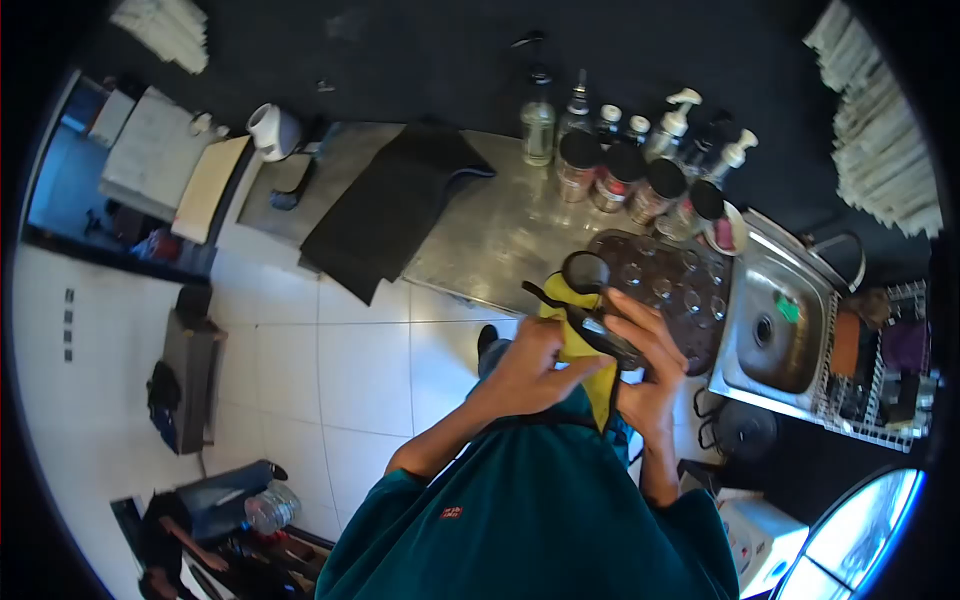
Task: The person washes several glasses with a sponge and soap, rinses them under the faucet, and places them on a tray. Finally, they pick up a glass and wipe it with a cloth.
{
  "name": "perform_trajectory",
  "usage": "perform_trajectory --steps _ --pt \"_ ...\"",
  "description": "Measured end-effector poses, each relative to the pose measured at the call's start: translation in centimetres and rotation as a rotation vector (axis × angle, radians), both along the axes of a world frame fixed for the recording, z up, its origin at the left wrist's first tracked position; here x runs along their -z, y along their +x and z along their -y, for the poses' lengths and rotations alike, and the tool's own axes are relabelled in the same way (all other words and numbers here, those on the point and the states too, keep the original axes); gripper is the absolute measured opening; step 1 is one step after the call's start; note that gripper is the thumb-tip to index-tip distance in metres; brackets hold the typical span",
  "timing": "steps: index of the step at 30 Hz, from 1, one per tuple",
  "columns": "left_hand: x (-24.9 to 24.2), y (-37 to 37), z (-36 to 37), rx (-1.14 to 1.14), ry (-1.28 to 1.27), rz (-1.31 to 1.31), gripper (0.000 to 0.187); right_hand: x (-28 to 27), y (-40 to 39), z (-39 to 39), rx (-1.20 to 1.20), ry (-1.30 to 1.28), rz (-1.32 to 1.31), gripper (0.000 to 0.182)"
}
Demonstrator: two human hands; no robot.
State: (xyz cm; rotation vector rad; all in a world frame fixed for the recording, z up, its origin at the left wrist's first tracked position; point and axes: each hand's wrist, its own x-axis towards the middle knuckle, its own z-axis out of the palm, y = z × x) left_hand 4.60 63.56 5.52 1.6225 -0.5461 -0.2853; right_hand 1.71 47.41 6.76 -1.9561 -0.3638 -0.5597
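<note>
My left hand (pixel 530 365) grips a yellow cloth (pixel 583 345) and presses it against a black utensil (pixel 590 300) with a round head and a long handle. Around the lower part of that utensil closes my right hand (pixel 645 365). Both hands are held in front of my chest, at the near edge of a steel counter (pixel 500 235). A dark tray (pixel 665 285) with several upturned glasses lies just beyond the utensil's head.
A steel sink (pixel 775 330) sits to the right of the tray, with a dish rack (pixel 885 370) beyond it. Bottles and jars (pixel 620 150) line the counter's back. A black cloth (pixel 385 210) drapes over the counter's left part. White floor tiles (pixel 330 370) lie below.
</note>
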Motion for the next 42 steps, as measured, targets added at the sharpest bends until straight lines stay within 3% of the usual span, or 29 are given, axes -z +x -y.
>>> perform_trajectory --steps 5,7,11,12,17,19,20,23,24,25,27,29,31,33,35,37,38,42 --pt "0.3 -0.3 0.4 -0.112 -0.125 -0.135 0.017 0.4 0.3 -1.6 0.018 0.176 -0.076 0.047" --pt "0.2 -0.4 1.0 -0.299 -0.392 -0.151 0.019 0.3 0.3 -2.1 0.024 0.207 -0.103 0.048" --pt "2.4 -0.2 0.6 -0.405 -0.449 -0.056 0.018 0.1 -0.4 -2.1 0.016 0.323 -0.213 0.059" --pt "2.9 -0.1 0.6 -0.422 -0.445 -0.040 0.026 0.2 -0.7 -1.6 -0.001 0.246 -0.240 0.064" --pt "3.4 -0.2 1.8 -0.458 -0.439 -0.010 0.025 0.3 -0.9 -1.6 0.049 0.174 -0.217 0.063" --pt "3.6 -0.5 3.0 -0.669 -0.479 -0.100 0.026 1.1 -0.7 -1.7 0.015 0.363 -0.181 0.065" --pt "3.6 -0.7 3.1 -0.596 -0.477 -0.171 0.047 2.4 -0.8 -2.6 -0.059 0.653 -0.209 0.070" --pt "5.2 -1.4 3.7 -0.446 -0.625 -0.189 0.056 4.0 -0.5 -2.5 -0.152 0.552 -0.126 0.076" --pt "4.8 -1.5 3.6 -0.410 -0.642 -0.231 0.039 3.4 -0.8 -1.8 -0.072 0.380 -0.239 0.073" --pt "4.7 -1.6 3.2 -0.416 -0.639 -0.233 0.039 2.2 -0.9 -1.2 -0.077 0.383 -0.245 0.073" --pt "4.5 -1.7 2.5 -0.373 -0.480 -0.281 0.045 -0.2 -0.6 -0.3 0.124 -0.235 -0.102 0.069" --pt "4.0 -1.7 2.0 -0.349 -0.600 -0.409 0.049 -0.5 -1.0 -0.5 0.125 -0.166 -0.126 0.062" --pt "4.5 -1.7 1.2 -0.023 -1.041 -0.540 0.062 0.2 -1.4 -0.4 0.113 -0.086 0.000 0.066" --pt "4.6 -1.9 1.3 0.003 -1.022 -0.603 0.059 1.4 -1.2 -0.8 0.138 0.054 0.037 0.067" --pt "6.8 -2.0 1.3 -0.122 -1.034 -0.967 0.050 1.0 -0.6 -1.1 0.136 0.302 0.048 0.063" --pt "2.2 -2.7 2.0 -0.148 -0.568 -0.566 0.045 -0.6 -0.4 -0.6 0.048 0.115 0.009 0.047" --pt "1.7 -2.6 2.1 -0.144 -0.455 -0.464 0.045 -0.3 -0.4 -0.6 0.016 0.140 0.010 0.041" --pt "2.5 -2.0 2.4 -0.071 -0.435 -0.406 0.044 -0.1 -0.1 -0.9 -0.068 0.154 0.063 0.033"
